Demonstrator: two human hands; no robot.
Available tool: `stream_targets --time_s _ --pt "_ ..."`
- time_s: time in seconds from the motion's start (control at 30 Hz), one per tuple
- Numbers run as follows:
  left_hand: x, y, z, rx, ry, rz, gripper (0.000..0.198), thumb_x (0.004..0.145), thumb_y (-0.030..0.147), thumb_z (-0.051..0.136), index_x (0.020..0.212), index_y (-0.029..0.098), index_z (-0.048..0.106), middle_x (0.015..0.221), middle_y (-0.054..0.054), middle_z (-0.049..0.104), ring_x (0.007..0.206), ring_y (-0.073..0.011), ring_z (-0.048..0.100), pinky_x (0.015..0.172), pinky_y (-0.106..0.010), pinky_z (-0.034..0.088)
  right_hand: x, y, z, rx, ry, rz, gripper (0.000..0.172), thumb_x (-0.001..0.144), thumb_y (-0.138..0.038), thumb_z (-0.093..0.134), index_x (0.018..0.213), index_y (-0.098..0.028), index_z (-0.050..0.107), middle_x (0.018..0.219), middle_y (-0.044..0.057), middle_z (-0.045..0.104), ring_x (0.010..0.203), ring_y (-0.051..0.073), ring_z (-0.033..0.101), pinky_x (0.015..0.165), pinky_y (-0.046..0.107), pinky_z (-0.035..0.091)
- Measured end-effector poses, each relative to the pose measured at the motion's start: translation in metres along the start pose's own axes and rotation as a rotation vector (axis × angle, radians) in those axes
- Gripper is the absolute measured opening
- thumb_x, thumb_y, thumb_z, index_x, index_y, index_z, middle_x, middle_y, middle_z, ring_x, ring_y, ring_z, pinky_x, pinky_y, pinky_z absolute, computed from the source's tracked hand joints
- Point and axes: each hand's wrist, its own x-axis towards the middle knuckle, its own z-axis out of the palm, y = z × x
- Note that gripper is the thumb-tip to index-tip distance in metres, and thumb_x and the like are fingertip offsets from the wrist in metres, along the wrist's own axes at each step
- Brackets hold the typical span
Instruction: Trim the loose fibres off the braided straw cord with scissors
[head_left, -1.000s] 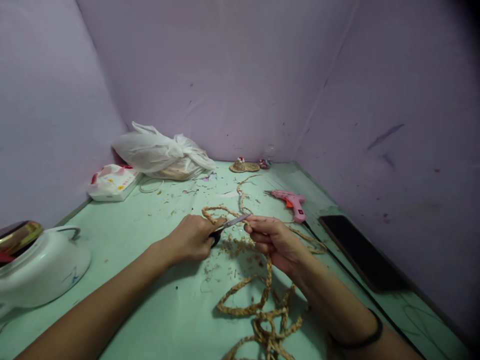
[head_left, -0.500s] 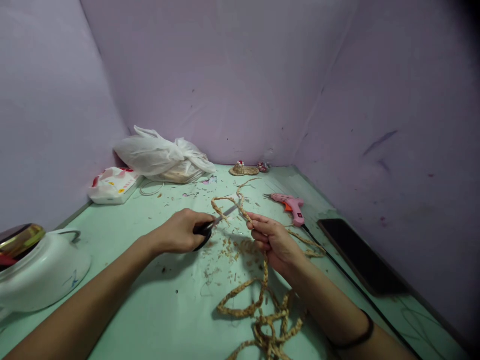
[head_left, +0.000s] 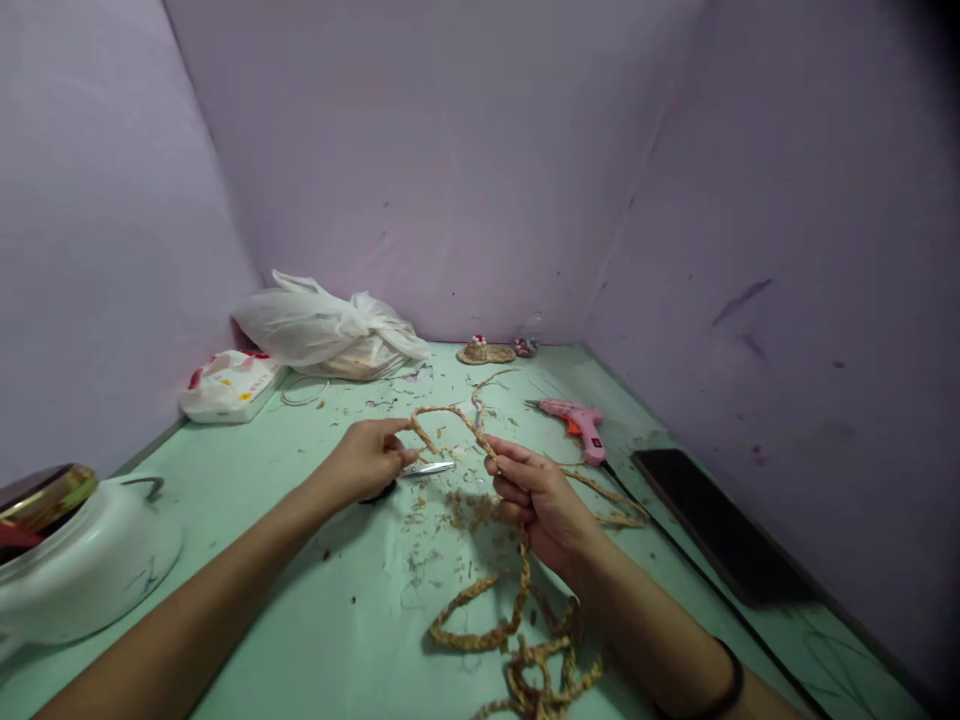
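Our right hand (head_left: 544,495) pinches the braid (head_left: 523,585) above the counter (head_left: 300,640), slack piled near; left hand (head_left: 364,458) at its left bend, scissors (head_left: 429,468) just below. We can't tell left's grip.

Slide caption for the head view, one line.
Right hand holds braided cord, left hand near its bend, by scissors; pink glue gun lies beyond on green table.

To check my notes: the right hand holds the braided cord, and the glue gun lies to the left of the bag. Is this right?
Not fully: the glue gun lies to the right of the bag, as the head view shows. The right hand does hold the braided cord.
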Motion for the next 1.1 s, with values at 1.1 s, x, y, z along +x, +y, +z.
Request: stream_targets --time_s 1.1 --pt "0.0 0.023 0.045 -1.038 0.091 -0.48 0.025 0.067 0.011 0.049 0.043 0.013 0.044 0.03 0.003 0.037 0.025 -0.0048 0.03 0.027 -0.016 0.02 -0.022 0.026 0.003 -0.91 -0.449 -0.602 0.016 0.076 -0.02 0.053 0.073 -0.015 0.068 0.055 0.001 0.058 0.046 0.009 0.053 0.048 0.022 0.041"
